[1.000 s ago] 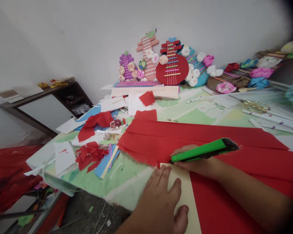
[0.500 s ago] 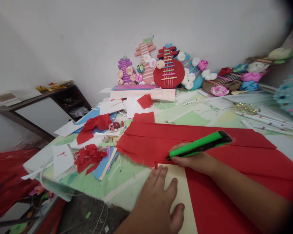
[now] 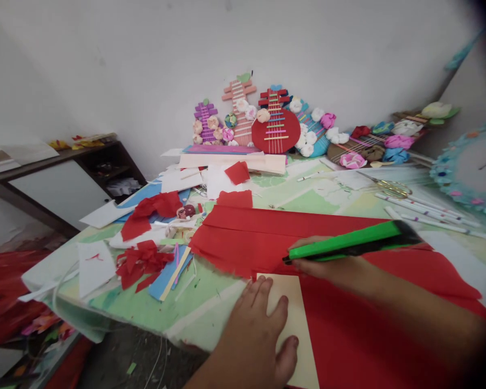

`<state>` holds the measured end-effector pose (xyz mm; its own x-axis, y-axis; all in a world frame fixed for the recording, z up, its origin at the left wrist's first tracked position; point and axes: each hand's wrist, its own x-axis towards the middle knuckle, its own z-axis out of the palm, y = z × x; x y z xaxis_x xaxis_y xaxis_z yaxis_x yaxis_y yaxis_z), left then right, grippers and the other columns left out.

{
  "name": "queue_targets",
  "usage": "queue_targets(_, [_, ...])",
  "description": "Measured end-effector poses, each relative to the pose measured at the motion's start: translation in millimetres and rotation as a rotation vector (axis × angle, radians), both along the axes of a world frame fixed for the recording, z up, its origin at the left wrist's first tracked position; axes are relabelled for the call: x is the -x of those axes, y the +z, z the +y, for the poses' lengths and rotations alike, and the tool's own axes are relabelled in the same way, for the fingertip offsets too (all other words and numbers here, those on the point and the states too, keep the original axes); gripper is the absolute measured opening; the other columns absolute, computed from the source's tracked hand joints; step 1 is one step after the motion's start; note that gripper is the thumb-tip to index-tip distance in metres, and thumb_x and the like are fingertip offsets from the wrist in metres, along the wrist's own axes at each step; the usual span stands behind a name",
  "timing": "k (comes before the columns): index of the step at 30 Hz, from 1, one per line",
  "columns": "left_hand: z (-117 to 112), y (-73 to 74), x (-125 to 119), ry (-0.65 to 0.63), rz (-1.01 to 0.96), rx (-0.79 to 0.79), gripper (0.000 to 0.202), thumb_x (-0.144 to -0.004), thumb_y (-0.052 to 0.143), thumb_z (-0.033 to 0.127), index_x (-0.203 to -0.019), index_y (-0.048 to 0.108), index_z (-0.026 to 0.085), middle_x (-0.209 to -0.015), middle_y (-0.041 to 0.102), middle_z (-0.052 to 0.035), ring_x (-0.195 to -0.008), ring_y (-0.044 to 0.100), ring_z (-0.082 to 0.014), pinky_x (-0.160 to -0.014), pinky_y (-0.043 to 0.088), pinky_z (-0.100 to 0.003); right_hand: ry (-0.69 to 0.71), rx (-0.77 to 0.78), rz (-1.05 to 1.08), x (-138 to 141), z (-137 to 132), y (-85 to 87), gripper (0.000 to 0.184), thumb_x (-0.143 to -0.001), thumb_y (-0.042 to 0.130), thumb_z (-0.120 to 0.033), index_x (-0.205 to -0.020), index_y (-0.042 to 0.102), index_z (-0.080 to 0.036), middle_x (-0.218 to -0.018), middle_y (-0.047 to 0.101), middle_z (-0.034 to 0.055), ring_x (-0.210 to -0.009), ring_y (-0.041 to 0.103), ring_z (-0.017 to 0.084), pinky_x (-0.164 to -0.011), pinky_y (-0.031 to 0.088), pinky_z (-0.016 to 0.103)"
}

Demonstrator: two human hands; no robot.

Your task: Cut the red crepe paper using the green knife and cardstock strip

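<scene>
My left hand [image 3: 256,329] lies with fingers spread on a cream strip of card [image 3: 303,329], pressing it onto a large sheet of red paper [image 3: 356,329]. A green and black utility knife [image 3: 348,241] is gripped in my right hand [image 3: 328,267], just past the card's far end. The knife's tip points left, low over the red paper; I cannot tell whether it touches. Toward the left, the red paper has a ragged edge.
Torn red scraps [image 3: 143,263] and blue paper [image 3: 168,275] lie at the left. Scissors [image 3: 392,188] and several white pens [image 3: 429,208] are at the right. Paper-flower instrument models [image 3: 276,129] lean against the wall. The table edge [image 3: 174,332] drops off at front left.
My right hand and the knife have moved a little to the right, away from the card's end. My left hand keeps its place on the card. The camera view has shifted slightly.
</scene>
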<state>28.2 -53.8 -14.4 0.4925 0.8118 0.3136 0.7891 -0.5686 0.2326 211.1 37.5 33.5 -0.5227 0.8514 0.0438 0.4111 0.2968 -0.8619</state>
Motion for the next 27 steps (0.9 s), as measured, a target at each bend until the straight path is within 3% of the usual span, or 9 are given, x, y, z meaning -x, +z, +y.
queue_targets(3, [0,2.6,0,0.014,0.013,0.054,0.044,-0.073,0.056,0.038,-0.109,0.055,0.015,-0.123,0.044,-0.0237,-0.114,0.040,-0.0355,-0.089,0.036,-0.049,0.004,0.046,-0.019,7,2,-20.9,0.017,-0.079,0.048,-0.031,-0.066,0.053,-0.020,-0.067,0.055,-0.0013,-0.066,0.054,0.014,-0.060,0.044,0.024])
queue_targets(6, [0,5.1,1,0.017,0.041,0.128,0.045,-0.075,0.053,0.041,-0.112,0.054,0.015,-0.128,0.038,-0.0232,-0.118,0.035,-0.0344,-0.093,0.032,-0.049,0.007,0.037,-0.012,11,2,-28.1,0.016,-0.079,0.048,-0.032,-0.069,0.054,-0.020,-0.073,0.057,-0.0007,-0.071,0.055,0.015,-0.065,0.044,0.025])
queue_targets(15, [2,8.3,1,0.015,0.066,0.213,0.048,-0.076,0.050,0.044,-0.115,0.052,0.016,-0.131,0.035,-0.0216,-0.120,0.030,-0.0331,-0.096,0.028,-0.048,0.088,-0.068,0.032,11,8,-39.0,0.015,-0.078,0.052,-0.033,-0.078,0.060,-0.021,-0.084,0.063,0.0011,-0.079,0.059,0.016,-0.073,0.046,0.028])
queue_targets(27, [-1,10.1,2,0.015,0.063,0.213,0.047,-0.077,0.049,0.043,-0.115,0.052,0.016,-0.130,0.036,-0.0199,-0.120,0.031,-0.0324,-0.096,0.028,-0.048,0.087,-0.108,0.000,13,7,-36.1,0.014,-0.078,0.052,-0.032,-0.079,0.061,-0.021,-0.085,0.064,0.0015,-0.082,0.059,0.017,-0.076,0.047,0.030])
